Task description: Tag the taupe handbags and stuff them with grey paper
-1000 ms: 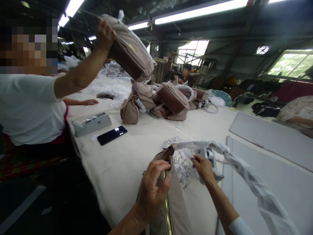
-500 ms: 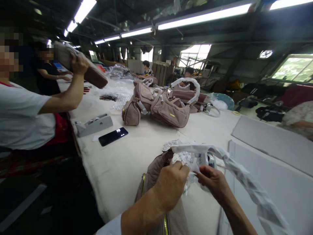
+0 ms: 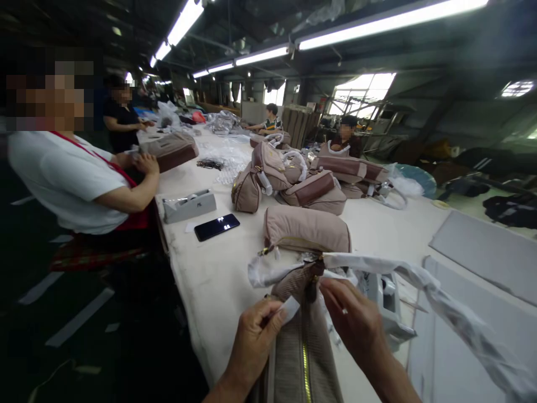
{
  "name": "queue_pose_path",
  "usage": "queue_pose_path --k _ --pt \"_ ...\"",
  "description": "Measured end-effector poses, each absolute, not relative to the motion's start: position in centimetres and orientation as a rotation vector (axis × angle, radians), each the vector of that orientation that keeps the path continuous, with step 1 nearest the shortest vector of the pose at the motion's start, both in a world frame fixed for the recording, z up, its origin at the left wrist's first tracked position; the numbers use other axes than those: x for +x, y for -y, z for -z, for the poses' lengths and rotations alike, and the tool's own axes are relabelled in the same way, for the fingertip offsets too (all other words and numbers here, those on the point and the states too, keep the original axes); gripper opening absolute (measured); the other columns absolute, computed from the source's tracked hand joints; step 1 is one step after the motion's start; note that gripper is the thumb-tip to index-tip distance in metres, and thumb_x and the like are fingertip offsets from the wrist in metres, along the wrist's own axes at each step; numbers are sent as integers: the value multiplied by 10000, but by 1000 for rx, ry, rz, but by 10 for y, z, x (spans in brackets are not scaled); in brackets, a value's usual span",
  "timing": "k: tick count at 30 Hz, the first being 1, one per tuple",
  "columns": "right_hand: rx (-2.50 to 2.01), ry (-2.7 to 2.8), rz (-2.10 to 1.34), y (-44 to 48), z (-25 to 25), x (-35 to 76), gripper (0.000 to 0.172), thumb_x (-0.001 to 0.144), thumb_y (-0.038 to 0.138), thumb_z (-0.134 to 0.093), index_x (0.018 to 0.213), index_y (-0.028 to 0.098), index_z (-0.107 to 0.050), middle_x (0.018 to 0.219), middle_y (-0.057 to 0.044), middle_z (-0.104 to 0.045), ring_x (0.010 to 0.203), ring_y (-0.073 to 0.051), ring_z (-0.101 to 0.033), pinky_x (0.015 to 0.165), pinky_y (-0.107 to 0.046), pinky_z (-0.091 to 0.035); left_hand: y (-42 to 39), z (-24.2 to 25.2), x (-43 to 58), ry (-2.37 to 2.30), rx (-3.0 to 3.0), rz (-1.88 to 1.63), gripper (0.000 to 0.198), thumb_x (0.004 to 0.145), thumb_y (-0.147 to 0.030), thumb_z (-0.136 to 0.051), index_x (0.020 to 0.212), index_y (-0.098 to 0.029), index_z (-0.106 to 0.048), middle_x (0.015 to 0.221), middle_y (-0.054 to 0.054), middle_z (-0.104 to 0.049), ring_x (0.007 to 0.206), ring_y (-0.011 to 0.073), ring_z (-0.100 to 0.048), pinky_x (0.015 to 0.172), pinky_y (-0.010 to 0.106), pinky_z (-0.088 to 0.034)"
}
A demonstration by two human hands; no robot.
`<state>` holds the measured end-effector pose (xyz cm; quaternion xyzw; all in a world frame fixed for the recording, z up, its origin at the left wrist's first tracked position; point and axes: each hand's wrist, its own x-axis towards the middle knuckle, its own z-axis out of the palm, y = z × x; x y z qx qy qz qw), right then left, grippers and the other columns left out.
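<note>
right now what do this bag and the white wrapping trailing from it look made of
Bag: matte taupe fabric, finely ribbed. Zipper: likely gold-toned metal, it glints. White wrapping: thin tissue or plastic film, crinkled and creased. Scrap pinched in the left hand: paper or tape, unclear.

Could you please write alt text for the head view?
A left hand pinches a white slip and a right hand is at the zipper end of a beige handbag with a paper-wrapped handle, on a white table. Beyond lie a phone, a tape dispenser and more bags; a co-worker sits left.
</note>
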<state>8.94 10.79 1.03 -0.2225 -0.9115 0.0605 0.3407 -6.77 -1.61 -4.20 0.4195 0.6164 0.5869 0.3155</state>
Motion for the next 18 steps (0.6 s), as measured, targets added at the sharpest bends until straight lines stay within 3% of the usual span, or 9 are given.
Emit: queue_pose_path --k 3,7,13,18 --pt "-276 2633 310 -124 -22 88 453 870 62 -360 1283 215 -466 870 -57 -641 689 -142 -605 616 -245 -473 13 45 -66 -1643 1094 -1558 279 834 -406 -523 795 -163 -655 751 29 -635 731 170 -575 679 233 -443" --pt "-152 2773 555 -156 -29 89 528 831 23 -389 1321 217 -419 756 -25 -610 552 -123 -549 515 -227 -413 9 45 -67 -1639 1141 -1542 275 844 -392 -513 792 -161 -655 723 17 -617 703 158 -558 650 227 -422" --pt "-259 2811 331 -175 -27 70 361 895 199 -438 1242 265 -517 848 -48 -641 609 -129 -597 508 -207 -424 -8 57 -79 -1633 1106 -1643 261 835 -386 -516 788 -168 -651 751 14 -603 740 156 -554 680 238 -430" --pt "-355 2646 -31 -161 -14 75 322 913 245 -395 1175 242 -583 973 -85 -658 783 -168 -647 626 -235 -503 -29 72 -125 -1838 781 -1851 305 771 -435 -526 820 -161 -650 1225 110 -490 1063 230 -504 805 307 -431"
